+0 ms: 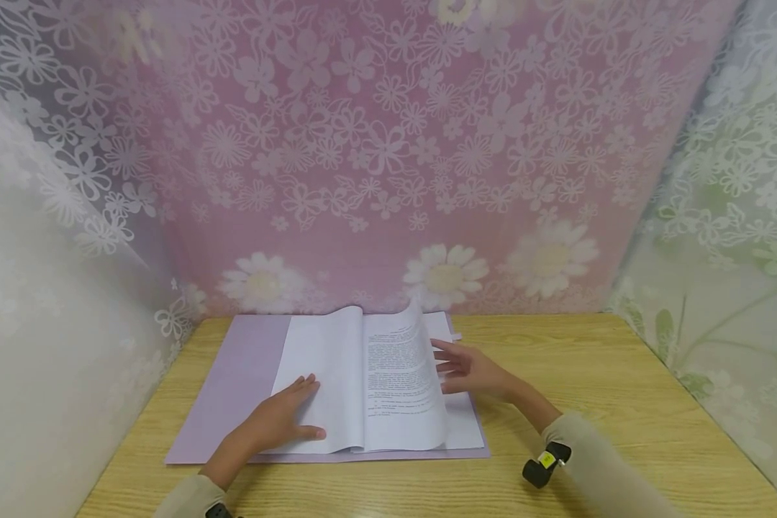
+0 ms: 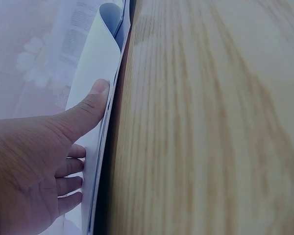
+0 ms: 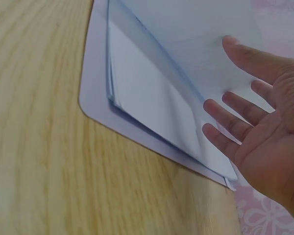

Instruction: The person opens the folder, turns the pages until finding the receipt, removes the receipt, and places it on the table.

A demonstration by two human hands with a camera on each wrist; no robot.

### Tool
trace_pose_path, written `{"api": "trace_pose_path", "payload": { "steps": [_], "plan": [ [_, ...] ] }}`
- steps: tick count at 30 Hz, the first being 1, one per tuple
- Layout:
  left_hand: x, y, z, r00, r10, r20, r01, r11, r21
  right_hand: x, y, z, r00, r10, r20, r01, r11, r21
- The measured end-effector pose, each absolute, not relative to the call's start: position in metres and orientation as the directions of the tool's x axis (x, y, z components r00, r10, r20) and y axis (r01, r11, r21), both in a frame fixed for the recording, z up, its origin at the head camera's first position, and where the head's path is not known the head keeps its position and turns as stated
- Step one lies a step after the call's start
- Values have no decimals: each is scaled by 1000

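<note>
White paper pages (image 1: 326, 381) in a lilac folder (image 1: 226, 388) lie on the yellow wood-grain counter (image 1: 621, 403); the straight-fingered left hand (image 1: 281, 417) rests on them, the right hand (image 1: 471, 370), fingers extended, beside a raised printed sheet (image 1: 404, 388).

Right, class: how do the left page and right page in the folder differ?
The left page shows no visible print; the right page carries lines of text. The left page lies mostly flat, with the left hand on it; the right page's outer side is raised, beside the right hand. Both are white, above the lilac folder.
</note>
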State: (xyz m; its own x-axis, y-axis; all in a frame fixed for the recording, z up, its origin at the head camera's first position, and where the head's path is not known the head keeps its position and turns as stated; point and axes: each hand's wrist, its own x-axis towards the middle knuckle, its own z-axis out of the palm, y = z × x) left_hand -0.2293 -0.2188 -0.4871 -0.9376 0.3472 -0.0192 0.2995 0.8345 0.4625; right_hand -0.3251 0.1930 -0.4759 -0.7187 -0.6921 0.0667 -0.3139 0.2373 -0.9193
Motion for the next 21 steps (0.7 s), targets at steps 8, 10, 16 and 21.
{"api": "trace_pose_path", "payload": {
  "steps": [8,10,16,21],
  "plan": [
    [-228,-217,-485,-940,341,-27,287,829,480,-315,177,-473,-703,-708,70,-391,302,-869],
    [-227,-217,-485,-941,338,-29,282,828,484,-313,173,-471,-698,-712,75,-407,309,-859],
    [-226,-216,-485,-941,337,-26,284,833,475,-310,167,-469,-704,-707,66,-439,360,-823],
    [-226,-216,-483,-942,336,-27,284,834,473,-310,162,-467,-706,-707,50,-456,398,-796]
  ]
}}
